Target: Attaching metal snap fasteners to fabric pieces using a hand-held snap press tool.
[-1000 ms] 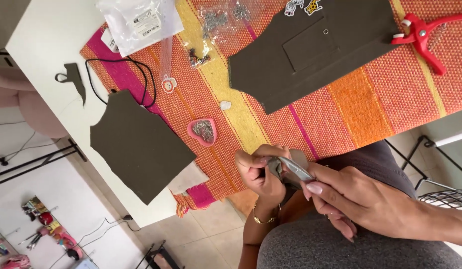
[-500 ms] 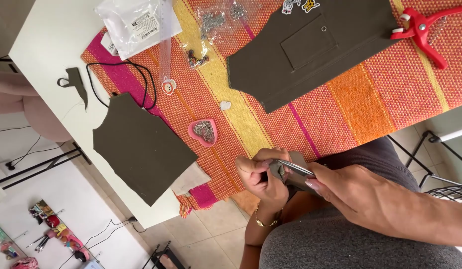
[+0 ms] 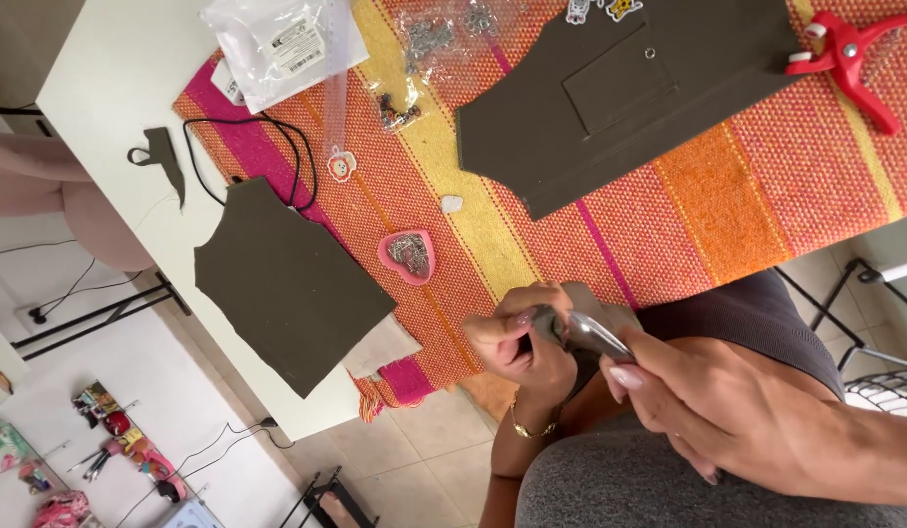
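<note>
My left hand (image 3: 517,342), a gold bracelet on its wrist, pinches a small olive-brown strip of material (image 3: 592,299) just off the table's near edge. Against that strip my right hand (image 3: 727,411) grips a silver metal plier-like tool (image 3: 585,332), whose tip meets the fingers of the left hand. Both hands hover above my lap in grey trousers (image 3: 668,479). A pink heart-shaped dish of small metal bits (image 3: 407,254) is the nearest thing on the striped orange, yellow and pink mat (image 3: 727,196).
Two large olive-brown cut pieces lie on the table, one with a pocket (image 3: 619,88), one at the table edge (image 3: 282,284). There are also red pliers (image 3: 844,59), clear bags of small hardware (image 3: 287,39), a black cord (image 3: 277,147), and clutter on the floor (image 3: 111,440).
Both hands stay together on the strip and tool, with only slight shifts; the view has drifted a little.
</note>
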